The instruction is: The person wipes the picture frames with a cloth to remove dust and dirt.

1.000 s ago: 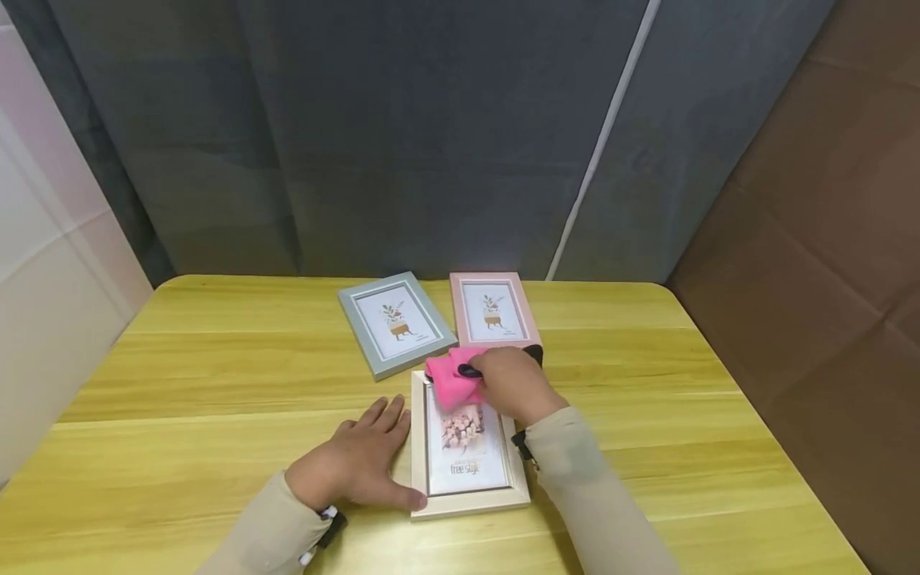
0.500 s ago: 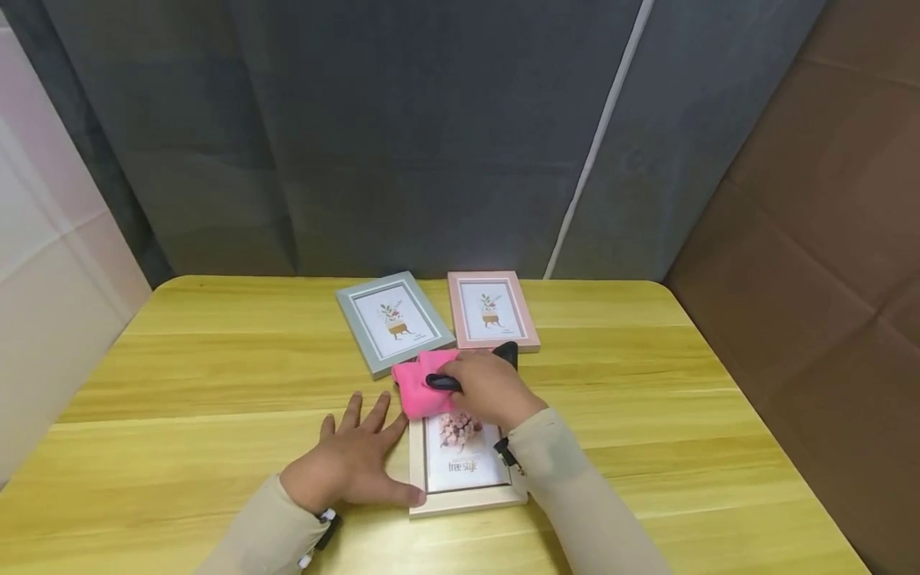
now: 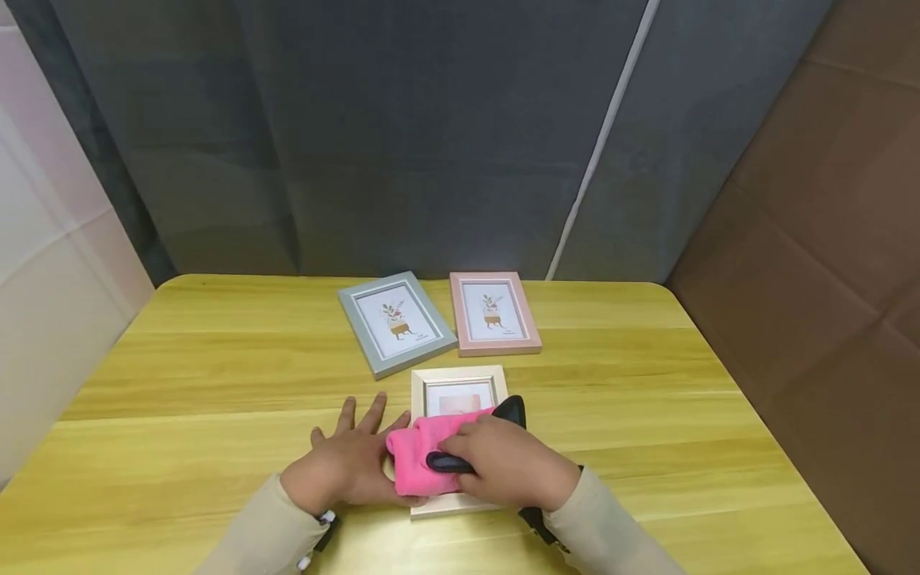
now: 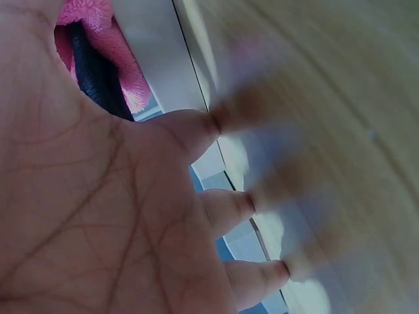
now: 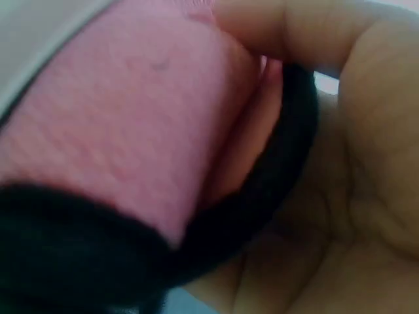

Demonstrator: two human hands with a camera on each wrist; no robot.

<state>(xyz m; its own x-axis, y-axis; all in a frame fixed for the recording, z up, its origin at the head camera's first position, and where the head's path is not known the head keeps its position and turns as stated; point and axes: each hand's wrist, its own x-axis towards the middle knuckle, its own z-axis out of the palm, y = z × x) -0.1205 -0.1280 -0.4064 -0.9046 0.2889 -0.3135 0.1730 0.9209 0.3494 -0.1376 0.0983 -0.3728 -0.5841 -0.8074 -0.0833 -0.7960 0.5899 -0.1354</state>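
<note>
My right hand (image 3: 513,463) grips a bunched pink cloth (image 3: 420,459) with black edging (image 5: 268,176). The cloth lies over the lower half of a cream picture frame (image 3: 460,374), hiding most of its print. Beside that frame's left edge, my left hand (image 3: 352,467) has its fingers spread, with the thumb at the lower left corner of the frame, partly behind the cloth. In the left wrist view the palm (image 4: 118,196) fills the left side, and the cloth (image 4: 131,78) shows past the thumb side. Close up in the right wrist view, fingers and thumb curl round the cloth.
Behind the cream frame lie a grey-green picture frame (image 3: 365,345), turned at an angle, and a pink picture frame (image 3: 499,349). All rest on a wood-grain table (image 3: 668,447). A dark curtain (image 3: 402,136) hangs behind the table's far edge.
My right hand has moved the cloth left along the frame's top, then down toward its lower part. The frame's upper end is now uncovered. The left hand stays at its left side.
</note>
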